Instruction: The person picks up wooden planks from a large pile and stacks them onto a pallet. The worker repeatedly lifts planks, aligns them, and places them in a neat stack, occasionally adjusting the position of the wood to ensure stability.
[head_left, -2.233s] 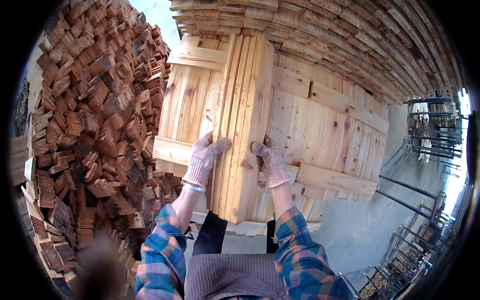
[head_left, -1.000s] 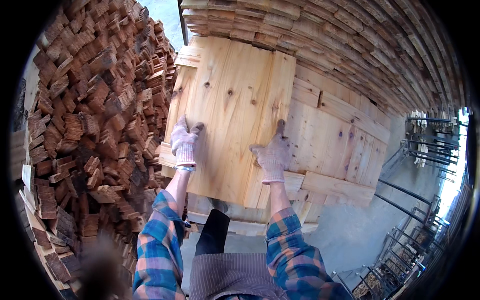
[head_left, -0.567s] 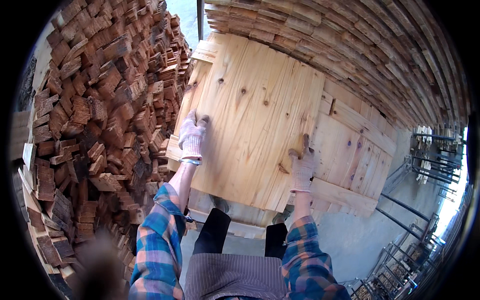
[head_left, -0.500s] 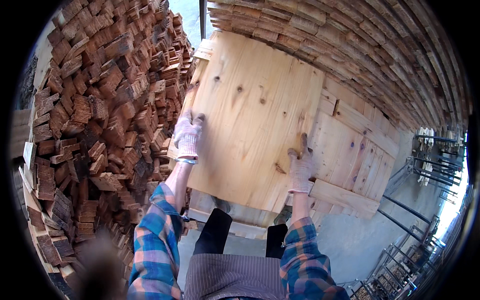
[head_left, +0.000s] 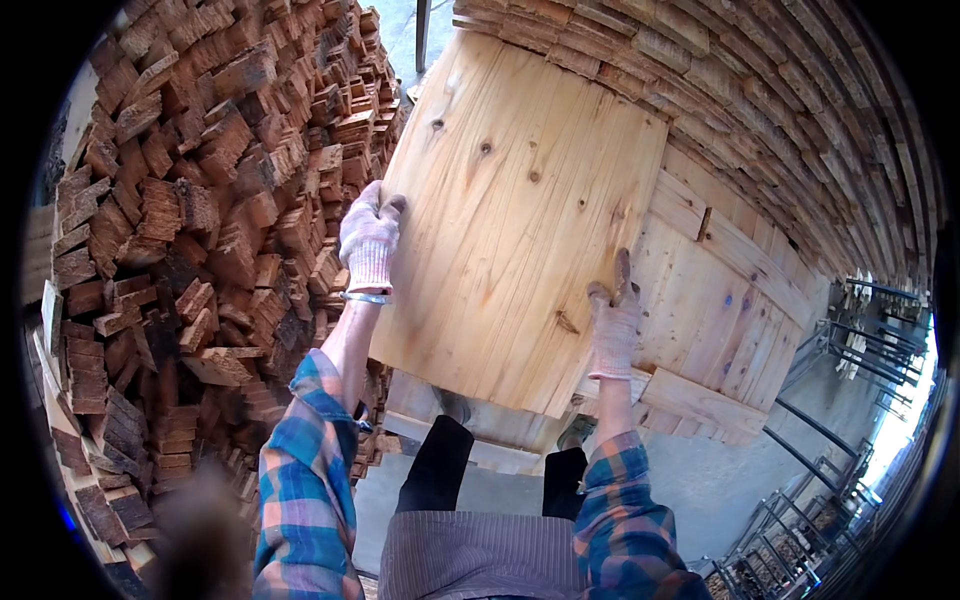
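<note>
A wide, pale wooden panel point(head_left: 500, 250) with several dark knots lies in front of my body, tilted in view. My left hand point(head_left: 370, 240), in a light knitted glove with stained fingertips, grips its left edge. At the lower right edge, my gloved right hand point(head_left: 614, 325) holds the panel with thumb and forefinger showing on top. Its other fingers are hidden below the edge. To the right, partly under this panel, are joined boards point(head_left: 725, 320) with battens across them.
A tall heap of rough reddish-brown wood blocks point(head_left: 220, 230) rises close on my left. Long stacked boards point(head_left: 720, 70) fill the far right. Dark metal racks point(head_left: 800, 530) stand at the right on a grey concrete floor point(head_left: 690, 490).
The panel has shifted away from me and looks slightly larger. It now covers the battened strip that showed along its left side. Both hands have moved with it, still gripping the edges.
</note>
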